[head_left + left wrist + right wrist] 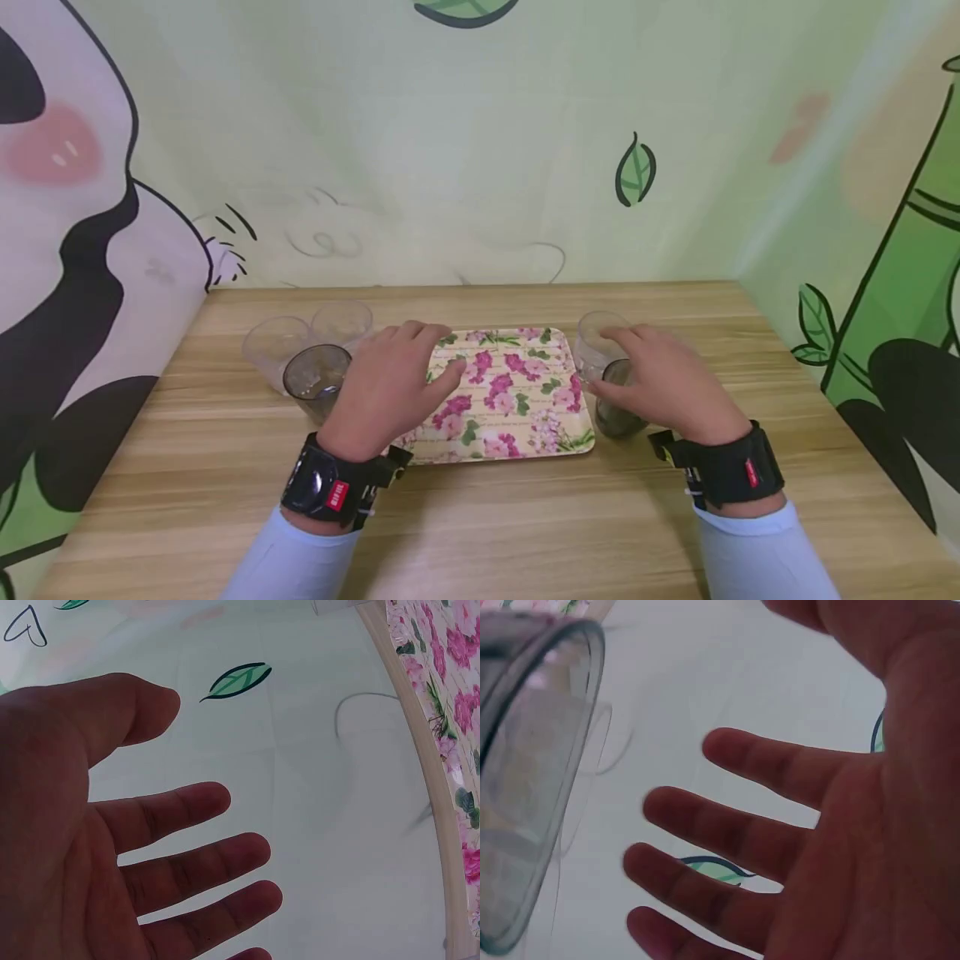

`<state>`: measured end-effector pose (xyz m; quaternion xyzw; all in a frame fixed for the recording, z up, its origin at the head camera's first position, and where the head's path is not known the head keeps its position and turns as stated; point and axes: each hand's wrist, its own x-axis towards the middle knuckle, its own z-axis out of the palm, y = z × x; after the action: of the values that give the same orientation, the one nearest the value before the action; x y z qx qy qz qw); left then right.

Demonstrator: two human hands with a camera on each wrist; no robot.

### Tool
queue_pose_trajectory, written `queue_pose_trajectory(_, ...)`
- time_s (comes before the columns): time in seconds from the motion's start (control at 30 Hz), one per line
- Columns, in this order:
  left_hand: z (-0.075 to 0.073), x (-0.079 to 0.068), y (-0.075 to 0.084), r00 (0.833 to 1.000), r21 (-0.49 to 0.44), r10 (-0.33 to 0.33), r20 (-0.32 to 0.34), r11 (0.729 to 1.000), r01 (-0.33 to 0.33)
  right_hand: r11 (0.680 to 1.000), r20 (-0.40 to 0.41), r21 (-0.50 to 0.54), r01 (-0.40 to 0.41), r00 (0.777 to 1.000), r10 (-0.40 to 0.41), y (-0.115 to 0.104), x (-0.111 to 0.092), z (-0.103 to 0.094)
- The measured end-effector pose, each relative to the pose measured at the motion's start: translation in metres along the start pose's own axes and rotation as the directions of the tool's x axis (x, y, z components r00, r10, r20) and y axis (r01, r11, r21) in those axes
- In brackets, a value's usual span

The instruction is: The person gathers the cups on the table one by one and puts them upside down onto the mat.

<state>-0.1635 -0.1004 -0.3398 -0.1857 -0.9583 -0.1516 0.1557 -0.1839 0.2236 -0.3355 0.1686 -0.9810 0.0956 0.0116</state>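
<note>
A flat tray (517, 392) with a pink flower print lies on the wooden table. My left hand (390, 383) hovers over its left side, beside a dark grey glass (315, 379); in the left wrist view the fingers are spread and hold nothing. Two clear glasses (276, 346) stand behind that dark one. To the tray's right, my right hand (667, 379) is over another dark glass (618, 417), partly hiding it. A clear glass (596, 333) stands just behind. The right wrist view has the right hand's fingers apart from a glass rim (562, 780).
The wooden table (495, 525) reaches back to a pale green backdrop (480, 150) with drawn leaves and panda figures. A black band (337, 479) with a small camera is strapped round each wrist.
</note>
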Motion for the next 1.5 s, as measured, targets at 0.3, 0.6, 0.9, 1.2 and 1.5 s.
queue_pose_trajectory(0.3, 0.000, -0.001, -0.001, 1.000, -0.002, -0.013, 0.019, 1.000, 0.013, 1.000, 0.068, 0.003, -0.026, 0.997, 0.025, 0.006, -0.004, 0.001)
queue_pose_trajectory(0.6, -0.002, -0.001, -0.001, 0.999, -0.007, -0.025, 0.032, 1.000, 0.025, 0.999, 0.074, -0.017, -0.035, 0.997, 0.037, 0.010, -0.004, 0.007)
queue_pose_trajectory(0.9, -0.003, -0.001, -0.001, 0.998, -0.018, -0.036, 0.056, 0.999, 0.037, 0.998, 0.079, -0.057, -0.029, 0.996, 0.034, 0.015, -0.004, 0.013)
queue_pose_trajectory(1.2, -0.004, 0.001, -0.002, 0.996, -0.011, -0.033, 0.078, 0.999, 0.034, 0.996, 0.126, -0.065, -0.059, 0.990, 0.067, 0.017, -0.001, 0.019)
queue_pose_trajectory(1.5, -0.004, 0.001, -0.002, 0.996, -0.010, -0.032, 0.082, 0.999, 0.033, 0.997, 0.080, -0.071, -0.012, 0.997, 0.018, 0.015, -0.002, 0.011)
